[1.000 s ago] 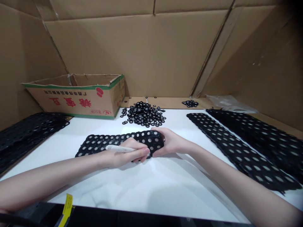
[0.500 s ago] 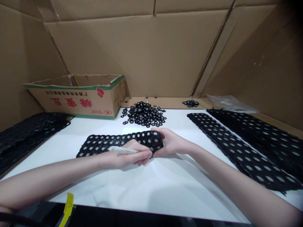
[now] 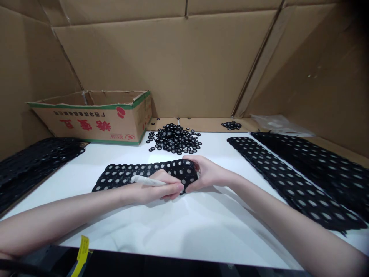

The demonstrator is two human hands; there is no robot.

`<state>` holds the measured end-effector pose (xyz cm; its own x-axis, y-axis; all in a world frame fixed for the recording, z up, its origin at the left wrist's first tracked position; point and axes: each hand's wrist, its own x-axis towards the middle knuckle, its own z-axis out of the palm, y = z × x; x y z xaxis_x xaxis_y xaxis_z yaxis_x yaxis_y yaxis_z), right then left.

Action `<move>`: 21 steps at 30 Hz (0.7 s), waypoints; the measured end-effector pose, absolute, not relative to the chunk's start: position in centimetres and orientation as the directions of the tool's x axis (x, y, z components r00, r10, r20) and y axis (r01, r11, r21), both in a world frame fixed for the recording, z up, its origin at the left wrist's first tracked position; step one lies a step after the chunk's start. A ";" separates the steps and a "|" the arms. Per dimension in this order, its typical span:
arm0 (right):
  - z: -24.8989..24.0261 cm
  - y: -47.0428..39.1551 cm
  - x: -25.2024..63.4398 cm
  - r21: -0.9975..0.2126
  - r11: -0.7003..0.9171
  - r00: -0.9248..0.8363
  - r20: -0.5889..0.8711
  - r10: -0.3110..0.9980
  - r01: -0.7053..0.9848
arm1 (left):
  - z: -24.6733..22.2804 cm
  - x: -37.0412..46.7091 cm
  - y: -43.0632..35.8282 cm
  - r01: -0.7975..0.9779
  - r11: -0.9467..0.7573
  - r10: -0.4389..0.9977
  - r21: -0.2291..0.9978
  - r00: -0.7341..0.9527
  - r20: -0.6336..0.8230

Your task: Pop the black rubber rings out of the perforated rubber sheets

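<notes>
- The carton sat at your left on the far part of the desk, with its printing upside down; large red characters appeared to read 糖蜜豆; a smaller dark line seemed to read 广西华伟食品有限公司; the red logo near its corner was too small to read surely.
- A yellow label hung at the near left, below the desk's edge; its print was too fine to make out.
- The desk had a smooth white top; brown cardboard showed beyond its far edge; tall cardboard walls rose at the back and on both sides, with creases and taped seams.
- Your left hand had a closed grip on a white pen-like tool, its fingertips down at the near edge of the black dotted strip; whatever tip the tool had was hidden.
- Your right hand kept a curved grip around the strip's right end, thumb and fingers spread to its near and far edges; the strip lay across the middle of the desk.
- A heap of black-rimmed discs lay beyond the strip; a smaller cluster lay farther right on the cardboard, near a clear plastic bag.
- Two long dotted strips ran down the right side; a dark stack of strips lay at the left.
</notes>
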<state>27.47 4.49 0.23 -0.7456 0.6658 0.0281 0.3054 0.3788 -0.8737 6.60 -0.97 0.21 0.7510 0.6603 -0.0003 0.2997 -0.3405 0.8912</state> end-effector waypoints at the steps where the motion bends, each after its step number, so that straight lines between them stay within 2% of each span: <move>1: 0.2 4.5 27.5 -0.871 0.385 -0.746 0.032 0.665 0.306 | 0.2 6.6 -1.0 0.304 -0.395 0.645 0.867 0.764 0.026; 4: 0.2 4.6 27.5 -0.870 0.386 -0.749 0.031 0.662 0.305 | 0.3 6.7 -1.1 0.297 -0.461 0.632 0.836 0.771 0.074; 10: 0.6 4.9 28.2 -0.835 0.410 -0.749 -0.004 0.662 0.366 | -0.2 6.1 -0.2 0.194 -0.129 0.758 0.972 0.652 -0.029; 16: 1.2 5.3 29.0 -0.804 0.404 -0.743 -0.069 0.665 0.436 | -0.4 4.8 2.5 0.182 -0.212 0.868 0.960 0.487 0.100; 19: 1.2 5.3 28.8 -0.831 0.390 -0.770 -0.070 0.634 0.396 | -0.5 4.5 3.4 0.239 -0.225 0.887 0.945 0.452 0.097; 21: 0.8 5.3 28.4 -0.814 0.420 -0.741 -0.021 0.671 0.402 | -0.6 4.6 3.6 0.272 -0.231 0.884 0.934 0.460 0.085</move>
<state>28.39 5.32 0.81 -0.7414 0.6707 -0.0205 0.4022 0.4197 -0.8137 4.60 3.58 -0.65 0.4596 0.8841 0.0849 0.2724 -0.2313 0.9340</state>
